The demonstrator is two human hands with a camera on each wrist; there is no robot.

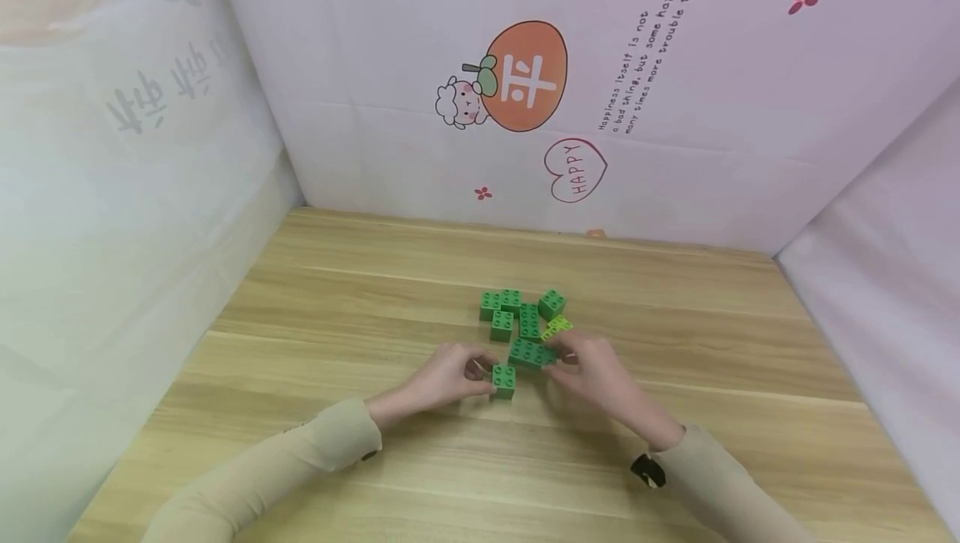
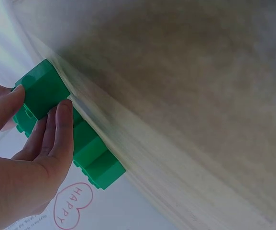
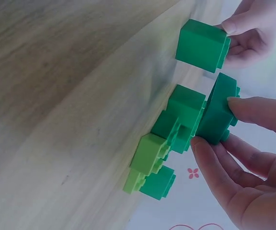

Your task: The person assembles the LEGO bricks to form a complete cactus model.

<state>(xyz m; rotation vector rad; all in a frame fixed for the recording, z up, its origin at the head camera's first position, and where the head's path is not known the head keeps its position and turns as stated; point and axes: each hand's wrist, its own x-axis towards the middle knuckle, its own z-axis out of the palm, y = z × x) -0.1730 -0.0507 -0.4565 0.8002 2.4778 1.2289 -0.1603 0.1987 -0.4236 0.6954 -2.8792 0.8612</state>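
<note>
A square green toy brick (image 1: 503, 383) with studs on top stands at the near side of the group. My left hand (image 1: 450, 372) pinches it between thumb and fingers, as the left wrist view shows around the brick (image 2: 47, 91). In my right hand (image 1: 595, 366), thumb and fingertips grip a longer dark green brick (image 1: 529, 353). The right wrist view shows this brick (image 3: 217, 110) held tilted, raised off the table. Beyond it lie another long green brick (image 1: 529, 320) and a lime green brick (image 1: 558, 325), partly hidden by the right fingers in the head view.
Several square green bricks, among them one at the middle left (image 1: 502, 325) and one at the back right (image 1: 552, 304), sit on the wooden table (image 1: 360, 276). Printed white sheets (image 1: 390, 168) rise behind and at both sides.
</note>
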